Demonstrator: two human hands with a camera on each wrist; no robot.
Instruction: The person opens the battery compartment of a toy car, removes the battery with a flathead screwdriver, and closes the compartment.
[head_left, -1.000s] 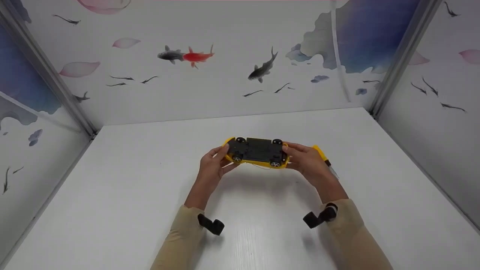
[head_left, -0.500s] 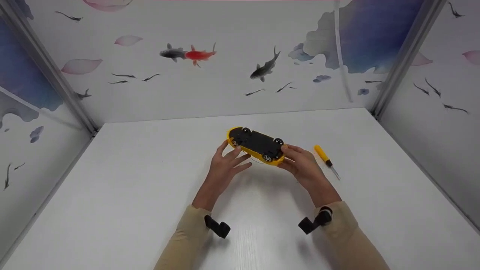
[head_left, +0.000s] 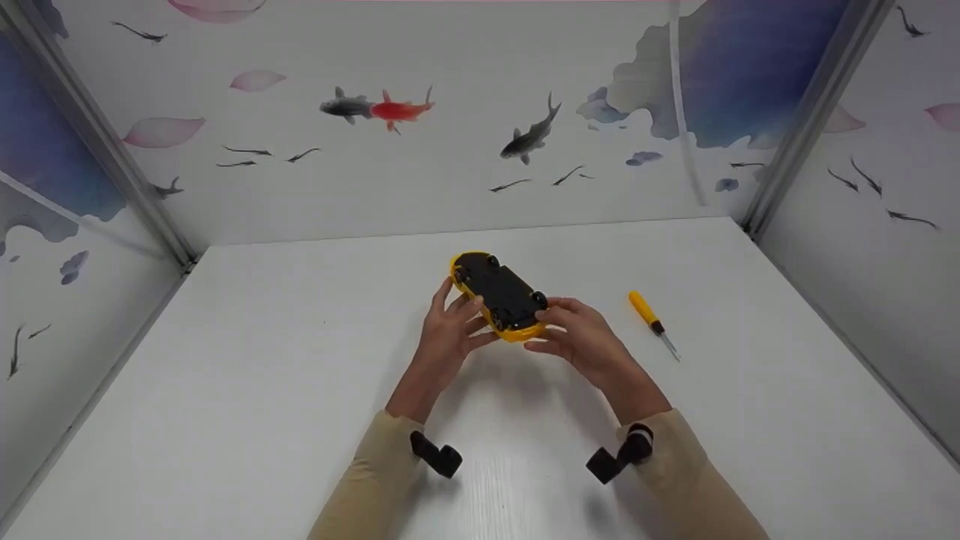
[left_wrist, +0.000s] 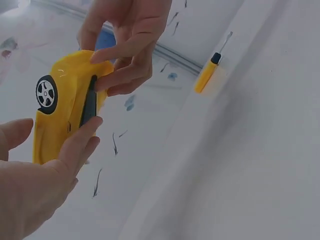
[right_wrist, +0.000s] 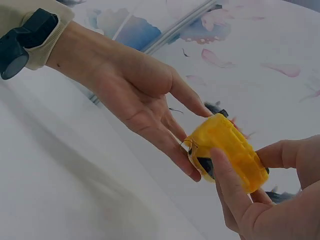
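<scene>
Above the table, a yellow toy car [head_left: 495, 289] is held tilted, its black underside with wheels turned up to the head view. My left hand [head_left: 446, 330] holds it along the left side, thumb on the edge and fingers beneath. At the near end, my right hand [head_left: 589, 341] grips it between thumb and fingers. The left wrist view shows the yellow body [left_wrist: 62, 95] with a spoked wheel and dark window. A thin wire-like loop [right_wrist: 186, 142] shows by the car in the right wrist view. Some fingertips are hidden behind the car.
A screwdriver [head_left: 646, 311] with a yellow handle lies on the white table [head_left: 262, 375], right of my right hand. Panels printed with fish and petals [head_left: 420, 180] enclose the table at the back and both sides. A black wrist camera [head_left: 436, 454] sits on each sleeve.
The toy car has turned clockwise, its right end swinging down toward me. My right hand has moved left with it, uncovering the screwdriver. My left hand has shifted its hold along the car.
</scene>
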